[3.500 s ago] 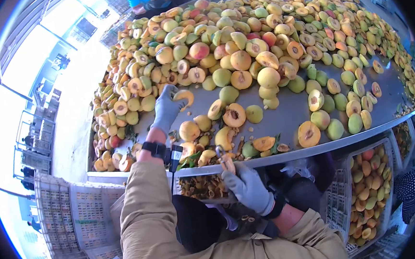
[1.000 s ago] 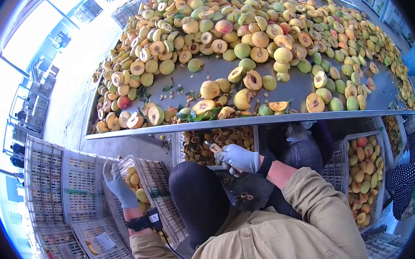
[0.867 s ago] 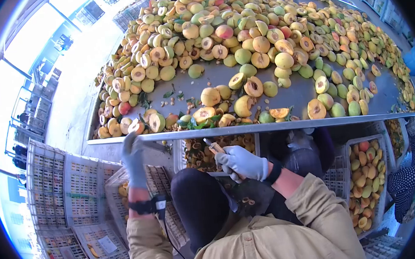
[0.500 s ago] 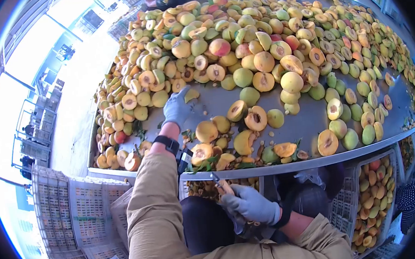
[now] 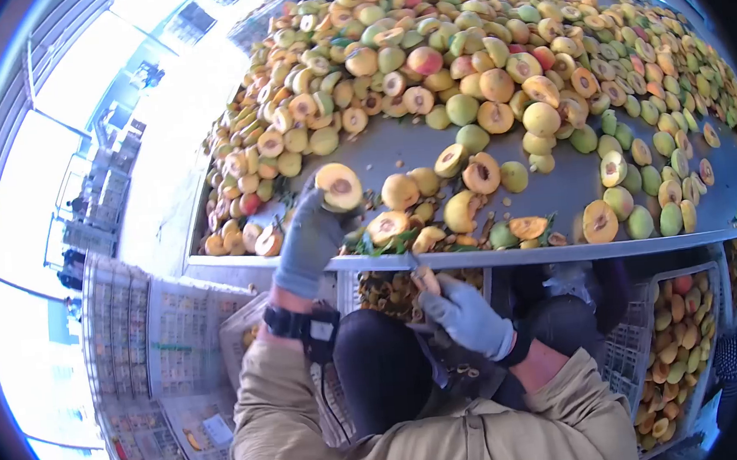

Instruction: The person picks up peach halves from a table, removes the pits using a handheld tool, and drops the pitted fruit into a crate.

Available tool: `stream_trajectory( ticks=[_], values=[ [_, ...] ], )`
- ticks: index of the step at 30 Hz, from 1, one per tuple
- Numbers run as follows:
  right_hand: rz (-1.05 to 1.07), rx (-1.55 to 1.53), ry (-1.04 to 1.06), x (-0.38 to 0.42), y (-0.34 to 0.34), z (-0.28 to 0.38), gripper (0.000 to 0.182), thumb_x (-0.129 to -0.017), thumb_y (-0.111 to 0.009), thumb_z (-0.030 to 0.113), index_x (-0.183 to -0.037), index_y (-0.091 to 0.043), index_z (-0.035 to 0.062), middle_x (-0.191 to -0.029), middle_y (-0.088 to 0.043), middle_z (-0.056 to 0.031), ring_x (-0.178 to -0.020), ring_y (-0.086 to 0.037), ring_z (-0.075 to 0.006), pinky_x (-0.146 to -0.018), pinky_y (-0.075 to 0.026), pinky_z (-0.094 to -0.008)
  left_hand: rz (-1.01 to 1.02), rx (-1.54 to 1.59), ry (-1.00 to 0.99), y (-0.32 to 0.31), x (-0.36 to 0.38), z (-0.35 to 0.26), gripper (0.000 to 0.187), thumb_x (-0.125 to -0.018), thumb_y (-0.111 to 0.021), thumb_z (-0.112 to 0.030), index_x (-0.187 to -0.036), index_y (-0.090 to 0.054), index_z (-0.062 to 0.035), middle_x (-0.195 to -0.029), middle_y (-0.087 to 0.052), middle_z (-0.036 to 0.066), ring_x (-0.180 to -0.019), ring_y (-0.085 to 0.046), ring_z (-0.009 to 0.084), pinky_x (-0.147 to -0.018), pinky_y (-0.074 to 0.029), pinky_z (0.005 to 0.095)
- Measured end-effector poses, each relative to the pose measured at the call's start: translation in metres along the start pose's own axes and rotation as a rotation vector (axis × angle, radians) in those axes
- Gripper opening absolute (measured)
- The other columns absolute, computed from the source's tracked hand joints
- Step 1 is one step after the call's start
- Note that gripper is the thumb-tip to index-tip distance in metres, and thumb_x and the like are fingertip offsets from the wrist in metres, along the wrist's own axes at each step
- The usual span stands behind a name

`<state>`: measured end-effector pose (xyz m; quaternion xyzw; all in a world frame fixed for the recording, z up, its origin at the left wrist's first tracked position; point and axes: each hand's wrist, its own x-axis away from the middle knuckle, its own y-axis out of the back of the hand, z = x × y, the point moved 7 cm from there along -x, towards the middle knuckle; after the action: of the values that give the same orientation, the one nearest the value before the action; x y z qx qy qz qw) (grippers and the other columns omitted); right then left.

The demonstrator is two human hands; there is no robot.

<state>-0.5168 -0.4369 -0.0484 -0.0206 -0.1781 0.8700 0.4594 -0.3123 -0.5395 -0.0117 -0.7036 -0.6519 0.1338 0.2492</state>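
Note:
My gloved left hand (image 5: pixel 308 238) is closed round a peach half (image 5: pixel 338 187), raised over the near edge of the metal table (image 5: pixel 380 152). The cut face, with a brownish centre, is turned up toward me. In my gloved right hand (image 5: pixel 475 318) is a small wooden-handled tool (image 5: pixel 427 280) with a thin metal end, held just in front of the table edge above my lap. Its tip is too small to make out clearly. Several cut peaches (image 5: pixel 387 226) lie between the hands, among leaves and bits of stone.
A large heap of peaches (image 5: pixel 425 61), many halved, covers the far part of the table. Below its edge stands a crate of dark scraps (image 5: pixel 386 299). A crate (image 5: pixel 637 348) to my right holds peach halves. Plastic crates (image 5: pixel 119 333) are stacked at left.
My left hand has drawn back from the heap toward me and now holds a peach half. The right hand keeps the tool near the table edge. The view has shifted slightly.

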Motion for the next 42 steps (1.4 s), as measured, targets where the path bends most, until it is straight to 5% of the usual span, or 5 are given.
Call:
stream_trajectory(
  ticks=[1, 2, 5, 14, 42],
  values=[
    [-0.029, 0.091, 0.026, -0.002, -0.001, 0.0, 0.026, -0.092, -0.051, 0.026, -0.09, -0.052, 0.0007, -0.063, -0.055, -0.0078, -0.047, -0.053, -0.0154, -0.044, -0.041, -0.0289, -0.009, 0.068, 0.018, -0.002, 0.026, 0.009, 0.044, -0.089, -0.049, -0.032, -0.125, -0.042, -0.0064, -0.115, -0.055, 0.013, -0.097, -0.06, 0.0281, -0.078, -0.052, 0.04],
    [-0.144, 0.368, 0.341, -0.003, 0.0, 0.012, 0.026, -0.091, -0.052, 0.026, -0.088, -0.052, 0.0002, -0.068, -0.058, -0.0177, -0.059, -0.059, -0.0322, -0.053, -0.043, -0.039, -0.006, 0.147, 0.005, -0.007, 0.047, 0.018, 0.044, -0.089, -0.049, -0.032, -0.125, -0.043, -0.0066, -0.117, -0.055, 0.014, -0.099, -0.059, 0.0285, -0.079, -0.052, 0.0408],
    [-0.128, 0.529, 0.334, -0.003, -0.008, -0.001, 0.025, -0.089, -0.053, 0.026, -0.088, -0.052, 0.0012, -0.072, -0.057, -0.0221, -0.072, -0.057, -0.0414, -0.06, -0.042, -0.0447, -0.041, 0.27, -0.02, -0.017, 0.08, 0.049, 0.047, -0.09, -0.045, -0.041, -0.123, -0.045, -0.0075, -0.116, -0.054, 0.013, -0.102, -0.057, 0.0282, -0.08, -0.051, 0.0414],
    [-0.256, 0.923, 0.338, -0.015, -0.027, -0.021, 0.026, -0.088, -0.055, 0.03, -0.085, -0.049, 0.0045, -0.064, -0.058, -0.0187, -0.062, -0.059, -0.0368, -0.056, -0.045, -0.0448, -0.299, 0.022, -0.211, -0.003, 0.087, 0.088, 0.052, -0.093, -0.041, -0.051, -0.124, -0.045, -0.0095, -0.11, -0.054, 0.008, -0.1, -0.055, 0.0204, -0.086, -0.049, 0.0348],
    [-0.286, 0.865, 0.272, -0.023, -0.036, -0.031, 0.024, -0.087, -0.056, 0.023, -0.091, -0.049, 0.0, -0.072, -0.058, -0.0236, -0.07, -0.058, -0.0407, -0.058, -0.046, -0.0449, -0.527, -0.117, -0.465, -0.016, 0.091, 0.085, 0.041, -0.095, -0.042, -0.042, -0.113, -0.052, -0.0063, -0.1, -0.056, 0.004, -0.087, -0.054, 0.0111, -0.077, -0.048, 0.0253]
  ],
)
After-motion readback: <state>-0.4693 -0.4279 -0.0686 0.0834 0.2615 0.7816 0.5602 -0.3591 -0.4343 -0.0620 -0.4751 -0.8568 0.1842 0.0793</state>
